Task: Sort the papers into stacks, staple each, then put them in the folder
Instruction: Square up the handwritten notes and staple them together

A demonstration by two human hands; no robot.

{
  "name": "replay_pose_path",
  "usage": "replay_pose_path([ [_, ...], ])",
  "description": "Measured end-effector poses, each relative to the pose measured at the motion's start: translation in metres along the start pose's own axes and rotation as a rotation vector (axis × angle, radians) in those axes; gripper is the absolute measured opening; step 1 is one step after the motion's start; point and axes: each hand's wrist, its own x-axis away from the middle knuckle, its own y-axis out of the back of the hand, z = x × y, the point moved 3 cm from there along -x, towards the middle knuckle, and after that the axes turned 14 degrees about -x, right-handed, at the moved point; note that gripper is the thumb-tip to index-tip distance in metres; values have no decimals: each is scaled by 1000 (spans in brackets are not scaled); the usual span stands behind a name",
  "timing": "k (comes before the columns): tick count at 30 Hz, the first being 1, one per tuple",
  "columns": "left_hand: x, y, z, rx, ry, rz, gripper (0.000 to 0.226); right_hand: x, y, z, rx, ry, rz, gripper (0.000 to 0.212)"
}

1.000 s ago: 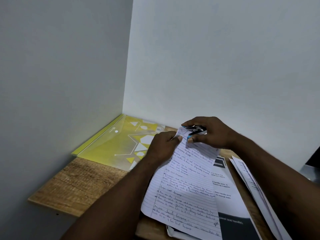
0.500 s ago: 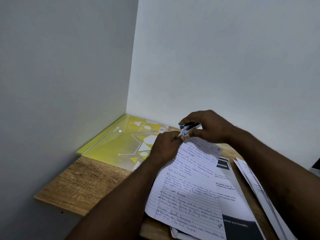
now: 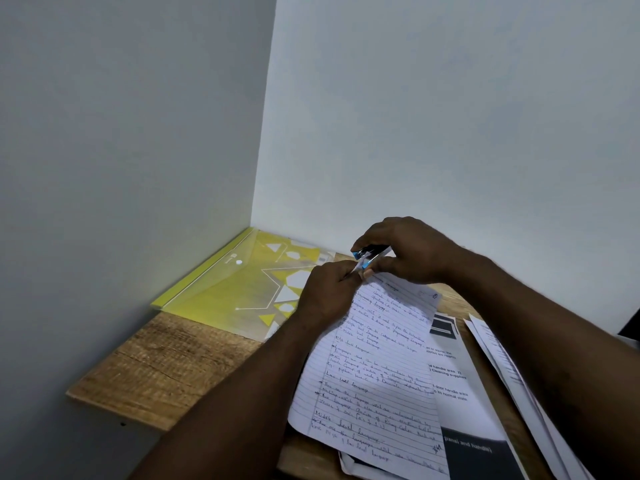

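I am stapling; my left hand (image 3: 325, 292) is pinching the lined papers (image 3: 374, 358) at their corner; my right hand (image 3: 408, 252) is holding the stapler (image 3: 371, 254) just beside, maybe biting the corner; next, pressing hard.

A wood-grain desk (image 3: 166, 368) fills a corner: a grey wall (image 3: 121, 150) left of the desk, a paler wall (image 3: 450, 116) behind it, a dark shape (image 3: 632, 329), perhaps a screen, at its right.
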Motion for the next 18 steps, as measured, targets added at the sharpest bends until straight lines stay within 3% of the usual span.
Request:
replay_pose_path([
  [8, 0, -2, 2, 8, -1, -3, 49, 0, 1, 1, 29, 8, -12, 31],
  [18, 1, 2, -2, 2, -24, -6, 49, -2, -2, 4, 24, -2, -23, 25],
])
